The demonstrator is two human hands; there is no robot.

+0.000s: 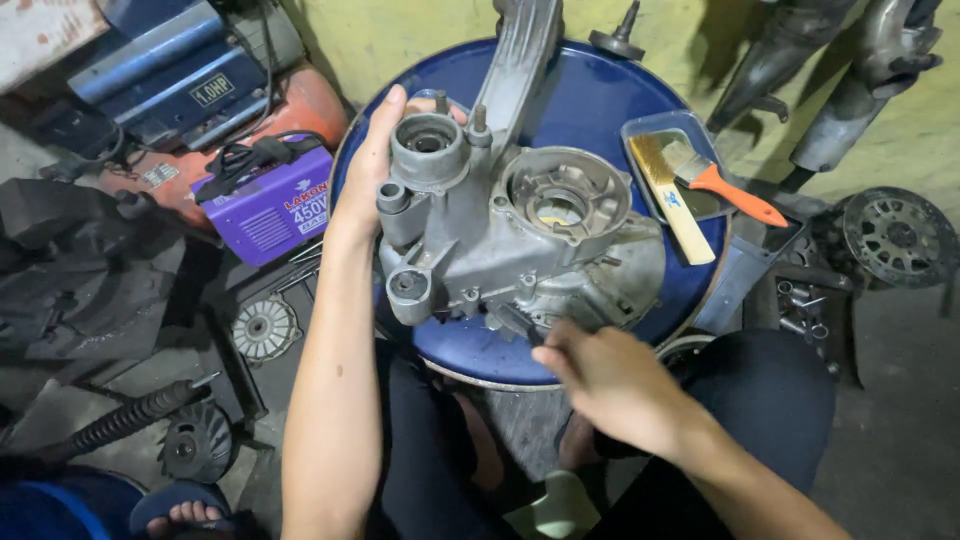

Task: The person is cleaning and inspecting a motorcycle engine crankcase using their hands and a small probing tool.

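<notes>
One grey engine casing (520,235), greasy, two-handed grip

Grey cast-metal engine casing (510,235), grimy, lying flat on blue drum top (590,100), round bearing opening facing up. Long arm extending away toward far rim. Cylinder mouth at left end, several bosses along near edge.

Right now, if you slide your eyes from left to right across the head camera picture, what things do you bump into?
Purple box-shaped machine → left hand gripping the grey metal engine casing → flat wooden-handled brush → orange-handled paintbrush → round spoked metal wheel part.
</notes>
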